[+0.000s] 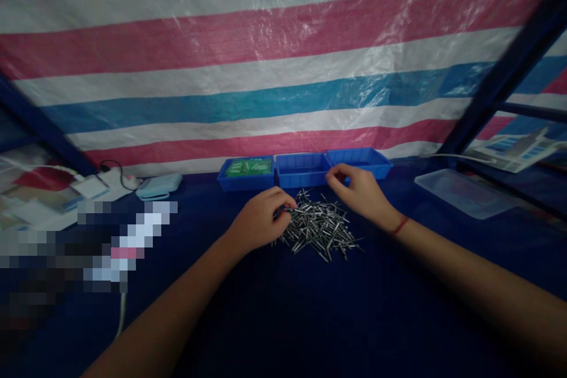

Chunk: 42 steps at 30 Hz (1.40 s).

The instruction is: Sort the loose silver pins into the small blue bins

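Note:
A heap of thin, shiny metal pins [316, 227], possibly nails or rivets, lies on the dark blue table. At its left edge is my left hand [266, 218], fingers curled and thumb bent toward the index finger; whatever they hold is too small or hidden to make out. Just beyond the heap on the right, my right hand [361, 189] is closed in a pinch, low in front of the middle blue bin [301, 180] and the right blue bin [381, 170]. Anything between its fingertips cannot be made out. A red string circles the right wrist.
The left blue bin [245, 183] holds green-and-white packets [248, 166]. A clear plastic lid or tray [465, 192] lies to the right. Leftward are a light blue case [159, 186], a power strip [117, 183] and cables. A striped sheet [266, 88] hangs behind.

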Each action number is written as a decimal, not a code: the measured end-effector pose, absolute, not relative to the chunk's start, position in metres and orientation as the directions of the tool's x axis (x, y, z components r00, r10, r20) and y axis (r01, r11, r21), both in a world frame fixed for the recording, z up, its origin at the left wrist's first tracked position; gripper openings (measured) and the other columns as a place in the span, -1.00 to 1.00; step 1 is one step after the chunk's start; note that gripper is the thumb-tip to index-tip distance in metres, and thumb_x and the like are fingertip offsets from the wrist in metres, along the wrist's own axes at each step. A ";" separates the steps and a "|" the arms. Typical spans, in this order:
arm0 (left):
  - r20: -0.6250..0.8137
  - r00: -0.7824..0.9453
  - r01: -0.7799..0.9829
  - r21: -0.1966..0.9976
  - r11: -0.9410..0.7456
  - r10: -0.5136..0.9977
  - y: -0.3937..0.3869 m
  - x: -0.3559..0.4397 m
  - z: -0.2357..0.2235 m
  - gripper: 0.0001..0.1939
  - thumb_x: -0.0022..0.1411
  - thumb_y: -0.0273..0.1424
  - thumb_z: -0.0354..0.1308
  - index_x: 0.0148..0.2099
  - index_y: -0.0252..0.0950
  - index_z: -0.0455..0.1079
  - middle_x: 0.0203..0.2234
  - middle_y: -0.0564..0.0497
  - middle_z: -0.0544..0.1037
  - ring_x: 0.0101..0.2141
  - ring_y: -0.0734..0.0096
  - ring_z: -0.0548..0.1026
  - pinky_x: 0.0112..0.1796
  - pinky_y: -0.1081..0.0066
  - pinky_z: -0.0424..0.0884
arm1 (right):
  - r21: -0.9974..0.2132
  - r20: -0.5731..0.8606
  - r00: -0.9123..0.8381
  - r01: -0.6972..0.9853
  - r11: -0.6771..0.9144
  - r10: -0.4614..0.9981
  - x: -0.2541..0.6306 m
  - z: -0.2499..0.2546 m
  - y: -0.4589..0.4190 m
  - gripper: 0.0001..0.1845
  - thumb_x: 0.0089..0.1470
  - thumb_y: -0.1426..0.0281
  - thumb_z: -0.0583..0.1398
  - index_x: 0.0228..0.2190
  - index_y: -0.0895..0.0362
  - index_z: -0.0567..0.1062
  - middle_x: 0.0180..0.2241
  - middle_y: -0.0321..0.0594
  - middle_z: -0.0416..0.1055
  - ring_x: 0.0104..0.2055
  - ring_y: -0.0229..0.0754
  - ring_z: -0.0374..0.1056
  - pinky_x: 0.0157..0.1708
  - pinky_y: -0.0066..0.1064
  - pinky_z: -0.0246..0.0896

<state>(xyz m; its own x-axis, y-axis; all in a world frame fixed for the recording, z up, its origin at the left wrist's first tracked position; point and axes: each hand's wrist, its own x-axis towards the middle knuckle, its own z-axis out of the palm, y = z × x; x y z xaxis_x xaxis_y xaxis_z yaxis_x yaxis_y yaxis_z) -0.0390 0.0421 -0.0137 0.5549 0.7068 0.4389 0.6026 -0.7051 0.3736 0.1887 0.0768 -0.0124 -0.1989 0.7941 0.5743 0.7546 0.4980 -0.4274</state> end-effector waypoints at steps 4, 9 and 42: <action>0.320 0.697 0.594 0.245 -0.767 0.642 0.039 -0.044 -0.006 -0.77 0.09 -0.54 -0.02 -0.23 -0.27 0.40 -0.34 -0.01 0.46 -0.31 0.37 0.43 -0.26 0.36 0.33 | -0.541 0.496 -0.219 0.679 0.497 0.840 0.206 -0.021 0.056 -0.80 0.05 0.37 0.08 -0.45 0.17 0.47 -0.48 -0.23 0.46 -0.45 -0.21 0.36 -0.42 -0.39 0.19; 0.246 0.774 0.556 0.177 -0.812 0.584 0.036 -0.046 0.003 -0.79 0.11 -0.53 0.00 -0.23 -0.27 0.41 -0.31 -0.01 0.46 -0.29 0.37 0.43 -0.23 0.36 0.32 | -0.648 0.479 -0.161 0.598 0.471 0.863 0.209 -0.017 0.050 -0.78 0.06 0.32 0.08 -0.45 0.17 0.46 -0.50 -0.25 0.43 -0.46 -0.23 0.32 -0.45 -0.38 0.18; -0.132 0.705 0.709 0.101 -0.698 0.697 0.004 -0.022 0.010 -0.88 0.22 -0.41 0.06 -0.31 -0.30 0.41 -0.36 0.02 0.47 -0.38 0.38 0.45 -0.38 0.42 0.32 | -0.557 0.469 -0.409 0.551 0.622 0.783 0.197 -0.007 0.027 -0.86 0.03 0.51 0.09 -0.47 0.17 0.44 -0.46 -0.30 0.43 -0.44 -0.31 0.31 -0.41 -0.45 0.19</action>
<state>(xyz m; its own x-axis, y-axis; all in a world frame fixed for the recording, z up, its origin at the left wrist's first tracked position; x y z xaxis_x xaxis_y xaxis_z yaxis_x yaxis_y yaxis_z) -0.0217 0.0041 0.0101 0.7050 0.6968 -0.1322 0.7089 -0.6981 0.1006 0.1974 0.0265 -0.0073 -0.4093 0.7828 0.4686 0.5511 0.6215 -0.5568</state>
